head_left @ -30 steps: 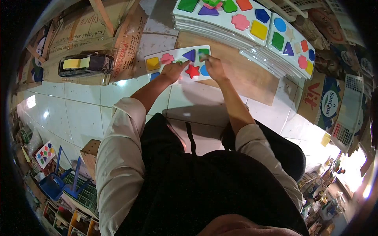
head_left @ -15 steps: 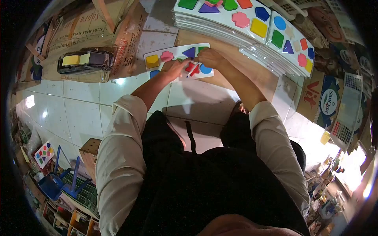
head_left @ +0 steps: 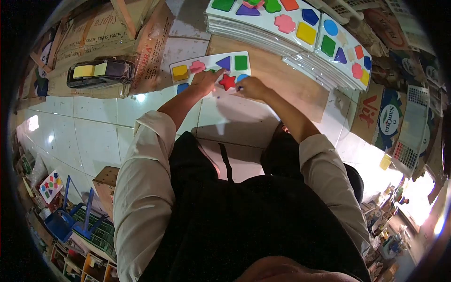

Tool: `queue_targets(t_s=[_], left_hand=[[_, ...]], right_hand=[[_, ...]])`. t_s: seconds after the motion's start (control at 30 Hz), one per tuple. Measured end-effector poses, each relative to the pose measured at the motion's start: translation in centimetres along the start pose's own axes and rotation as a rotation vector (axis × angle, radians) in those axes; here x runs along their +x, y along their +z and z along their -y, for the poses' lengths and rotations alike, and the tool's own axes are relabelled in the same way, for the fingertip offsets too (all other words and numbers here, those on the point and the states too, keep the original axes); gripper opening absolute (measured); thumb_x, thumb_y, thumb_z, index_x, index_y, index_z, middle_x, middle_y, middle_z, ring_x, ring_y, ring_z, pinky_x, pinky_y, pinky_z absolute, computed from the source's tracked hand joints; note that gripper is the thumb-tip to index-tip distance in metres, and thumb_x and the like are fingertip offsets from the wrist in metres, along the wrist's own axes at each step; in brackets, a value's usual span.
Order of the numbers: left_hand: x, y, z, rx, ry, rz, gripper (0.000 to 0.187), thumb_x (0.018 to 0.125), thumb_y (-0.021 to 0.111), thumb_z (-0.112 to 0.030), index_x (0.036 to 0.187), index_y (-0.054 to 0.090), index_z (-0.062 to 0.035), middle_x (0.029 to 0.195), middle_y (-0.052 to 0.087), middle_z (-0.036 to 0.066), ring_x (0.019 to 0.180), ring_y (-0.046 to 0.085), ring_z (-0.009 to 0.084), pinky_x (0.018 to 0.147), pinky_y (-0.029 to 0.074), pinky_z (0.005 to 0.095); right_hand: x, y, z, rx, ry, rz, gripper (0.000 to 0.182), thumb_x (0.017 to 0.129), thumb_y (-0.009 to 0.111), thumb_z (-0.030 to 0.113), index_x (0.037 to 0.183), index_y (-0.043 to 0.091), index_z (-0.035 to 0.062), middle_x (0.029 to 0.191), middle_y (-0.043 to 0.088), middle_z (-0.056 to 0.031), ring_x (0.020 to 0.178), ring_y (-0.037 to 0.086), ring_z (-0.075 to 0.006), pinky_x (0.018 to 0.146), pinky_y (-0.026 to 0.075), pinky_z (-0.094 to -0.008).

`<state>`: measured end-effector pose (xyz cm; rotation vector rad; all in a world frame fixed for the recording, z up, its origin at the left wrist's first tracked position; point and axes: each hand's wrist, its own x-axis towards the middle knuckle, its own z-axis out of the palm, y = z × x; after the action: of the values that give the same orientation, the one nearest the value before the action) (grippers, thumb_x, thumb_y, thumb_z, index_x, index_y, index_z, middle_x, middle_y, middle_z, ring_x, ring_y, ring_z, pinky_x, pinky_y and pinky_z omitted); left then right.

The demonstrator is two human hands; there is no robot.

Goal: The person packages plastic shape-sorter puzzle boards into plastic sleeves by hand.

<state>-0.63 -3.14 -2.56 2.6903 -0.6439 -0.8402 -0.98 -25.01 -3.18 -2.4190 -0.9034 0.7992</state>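
Observation:
A white shape puzzle board (head_left: 211, 62) lies in front of me with coloured pieces on it. My left hand (head_left: 205, 82) rests on its middle with fingers stretched out, the index reaching towards the purple triangle (head_left: 224, 63). A green piece under those fingers is mostly hidden. Just right of that hand sits the red star (head_left: 227, 82). My right hand (head_left: 252, 88) is closed at the board's lower right edge, beside the blue circle (head_left: 242, 76), which it partly covers. Something small and dark shows at its fingertips, too small to name. The yellow square (head_left: 180, 72), pink piece (head_left: 197, 66) and green square (head_left: 241, 62) are uncovered.
A brown sheet (head_left: 282, 87) lies under the board's right side. Stacked wrapped puzzle boards (head_left: 263, 26) stand behind it. At left, a tape dispenser (head_left: 101, 73) sits on a cardboard box (head_left: 152, 51). More cartons (head_left: 387, 117) stand at right; a blue stool (head_left: 70, 216) is at lower left.
My right hand has moved right and towards me, off the upper right of the board, uncovering the green square. A thin pale stick over the star no longer shows. My left hand has barely moved.

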Motion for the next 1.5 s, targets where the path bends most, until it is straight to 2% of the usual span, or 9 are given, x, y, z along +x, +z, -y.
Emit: queue_targets(t_s=[0.2,0.3,0.33,0.43,0.73,1.1,1.23,1.3,1.5], left_hand=[[-0.2,0.2,0.5,-0.023,0.057,-0.026,0.08,0.065,0.069,-0.016,0.132,0.026,-0.0216,0.1,0.058,0.015,0.088,0.058,0.029,0.073,0.047,0.0387],[0.2,1.5,1.1,-0.001,0.088,-0.122,0.079,0.063,0.069,-0.016,0.131,0.028,-0.0211,0.097,0.058,0.015,0.087,0.059,0.0286,0.072,0.047,0.0383],[0.5,1.6,1.3,0.001,0.088,-0.122,0.079,0.063,0.069,-0.016,0.131,0.028,-0.0211,0.097,0.058,0.015,0.087,0.059,0.0286,0.072,0.047,0.0383],[0.8,1.6,1.4,0.017,0.073,-0.04,0.079,0.063,0.068,-0.016,0.131,0.029,-0.0222,0.096,0.058,0.015,0.085,0.059,0.0288,0.071,0.047,0.0388],[-0.9,0.6,0.6,-0.065,0.075,-0.073,0.088,0.057,0.075,-0.022,0.131,0.027,-0.0238,0.102,0.055,0.015,0.09,0.057,0.031,0.076,0.047,0.0375],[-1.5,0.4,0.5,-0.194,0.123,-0.14,0.089,0.056,0.075,-0.017,0.131,0.028,-0.02,0.111,0.05,0.017,0.097,0.053,0.0312,0.081,0.044,0.0383],[-1.0,0.8,0.6,-0.158,0.101,-0.091,0.089,0.055,0.075,-0.017,0.131,0.028,-0.0194,0.111,0.05,0.016,0.097,0.053,0.0311,0.08,0.044,0.038],[-0.9,0.8,0.6,-0.144,0.09,-0.065,0.09,0.055,0.075,-0.017,0.132,0.028,-0.0201,0.111,0.051,0.015,0.097,0.053,0.0309,0.08,0.045,0.0381],[-1.0,1.5,1.2,-0.138,0.179,-0.183,0.087,0.057,0.075,-0.021,0.131,0.028,-0.0248,0.105,0.052,0.014,0.089,0.057,0.0301,0.076,0.048,0.0373]], right_hand=[[-0.8,2.2,3.9,0.308,-0.018,0.169,0.015,0.07,0.066,0.022,0.078,0.064,0.009,0.07,0.062,-0.0103,0.063,0.059,-0.023,0.06,0.045,-0.0351],[0.2,2.3,3.0,0.199,-0.011,-0.353,0.02,0.069,0.066,0.025,0.081,0.064,0.0094,0.067,0.061,-0.0118,0.056,0.059,-0.026,0.059,0.047,-0.035],[0.5,0.6,3.9,0.296,0.263,-0.359,0.019,0.069,0.064,0.023,0.084,0.065,0.0114,0.07,0.062,-0.0125,0.062,0.059,-0.0292,0.058,0.048,-0.0363],[1.2,1.0,2.3,0.114,0.333,-0.577,0.02,0.07,0.061,0.02,0.089,0.065,0.0157,0.071,0.061,-0.0128,0.064,0.06,-0.0296,0.057,0.048,-0.0378],[1.9,-0.5,0.4,-0.125,0.224,-0.25,0.022,0.071,0.06,0.02,0.093,0.065,0.0226,0.077,0.063,-0.0102,0.071,0.06,-0.0276,0.063,0.049,-0.0374],[2.7,-3.1,-0.2,-0.432,-0.276,-0.13,0.011,0.071,0.052,0.013,0.08,0.057,0.0106,0.069,0.059,-0.0104,0.067,0.059,-0.0288,0.059,0.045,-0.0398],[2.9,-4.3,0.2,-0.489,-0.367,-0.031,0.021,0.071,0.052,0.01,0.092,0.058,0.0088,0.075,0.061,-0.013,0.073,0.06,-0.03,0.062,0.047,-0.0411],[3.2,-5.1,0.7,-0.329,-0.046,0.063,0.026,0.071,0.052,0.01,0.096,0.059,0.0107,0.077,0.061,-0.0129,0.076,0.06,-0.0297,0.063,0.048,-0.0407],[1.9,-0.7,2.6,-0.207,0.359,0.01,0.038,0.074,0.054,0.015,0.112,0.055,0.0142,0.09,0.062,-0.0138,0.083,0.06,-0.0282,0.067,0.048,-0.0393]])
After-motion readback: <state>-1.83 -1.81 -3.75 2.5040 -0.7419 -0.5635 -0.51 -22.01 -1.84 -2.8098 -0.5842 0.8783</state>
